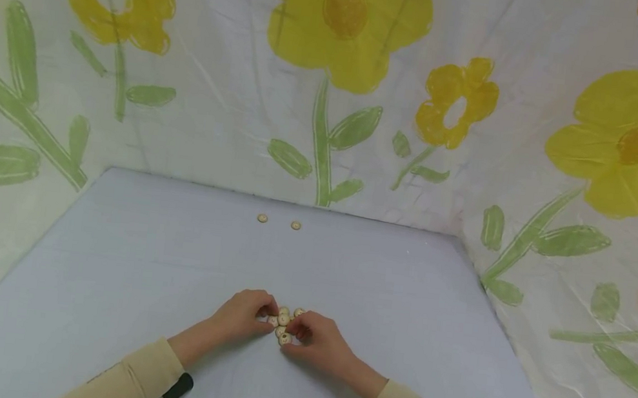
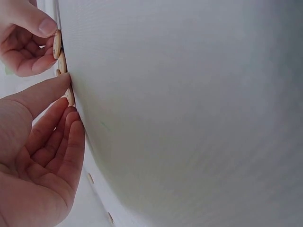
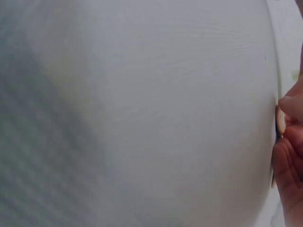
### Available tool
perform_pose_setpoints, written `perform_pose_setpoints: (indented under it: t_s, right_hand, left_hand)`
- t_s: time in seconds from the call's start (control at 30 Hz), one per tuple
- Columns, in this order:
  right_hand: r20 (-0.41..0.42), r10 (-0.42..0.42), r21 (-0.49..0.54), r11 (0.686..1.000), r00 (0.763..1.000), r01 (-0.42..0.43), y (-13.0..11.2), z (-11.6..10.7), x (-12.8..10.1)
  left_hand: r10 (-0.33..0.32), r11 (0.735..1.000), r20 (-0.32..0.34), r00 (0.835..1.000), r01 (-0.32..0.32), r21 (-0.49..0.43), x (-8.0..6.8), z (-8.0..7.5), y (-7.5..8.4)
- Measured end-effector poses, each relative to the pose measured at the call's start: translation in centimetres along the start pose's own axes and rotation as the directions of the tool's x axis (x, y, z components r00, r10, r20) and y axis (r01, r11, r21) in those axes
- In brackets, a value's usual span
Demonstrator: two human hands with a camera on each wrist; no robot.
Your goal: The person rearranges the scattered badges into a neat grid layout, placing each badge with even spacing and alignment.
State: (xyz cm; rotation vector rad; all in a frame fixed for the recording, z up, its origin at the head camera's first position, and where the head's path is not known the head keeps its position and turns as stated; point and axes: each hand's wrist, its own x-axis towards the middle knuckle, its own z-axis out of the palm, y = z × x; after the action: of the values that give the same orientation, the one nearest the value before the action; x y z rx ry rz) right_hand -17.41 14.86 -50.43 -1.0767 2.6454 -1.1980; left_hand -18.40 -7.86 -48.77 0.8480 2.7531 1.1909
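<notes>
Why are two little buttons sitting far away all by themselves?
Those two buttons lie apart at the far edge of the table, away from the cluster of buttons that the left hand and right hand are touching. Nothing looks broken.

In the head view, the small pile of buttons (image 1: 284, 325) is partly covered by the fingers of the left hand (image 1: 244, 316) and the right hand (image 1: 318, 340), so their number cannot be told. Both forearms are cut off by the lower edge. The two buttons (image 1: 278, 221) at the desk's (image 1: 143, 258) far edge are too small to show detail. In the right wrist view, the hand is cropped by the right edge and the desk is a blur.
</notes>
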Motion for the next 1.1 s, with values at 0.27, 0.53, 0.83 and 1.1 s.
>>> perform_pose_setpoints:
  t_s: [0.27,0.53,0.83,1.1]
  right_hand:
    - [0.007,-0.004,-0.065,0.998,1.000,0.004,-0.46,0.03,0.14]
    - [-0.013,-0.011,-0.126,0.992,1.000,0.009,-0.68,0.23,0.28]
    - [-0.014,-0.033,-0.176,0.984,0.999,0.030,-0.72,0.33,0.39]
    - [-0.016,-0.020,-0.156,0.988,1.000,0.017,-0.74,0.21,0.37]
  left_hand:
    - [-0.012,1.000,0.001,1.000,0.012,0.004,0.03,0.31,-0.12]
    - [-0.004,1.000,-0.009,1.000,0.004,0.014,0.11,0.32,-0.38]
    - [-0.018,1.000,-0.009,1.000,0.018,0.012,0.06,0.21,-0.12]
    - [-0.033,0.999,0.003,0.999,0.033,0.007,0.26,0.42,-0.26]
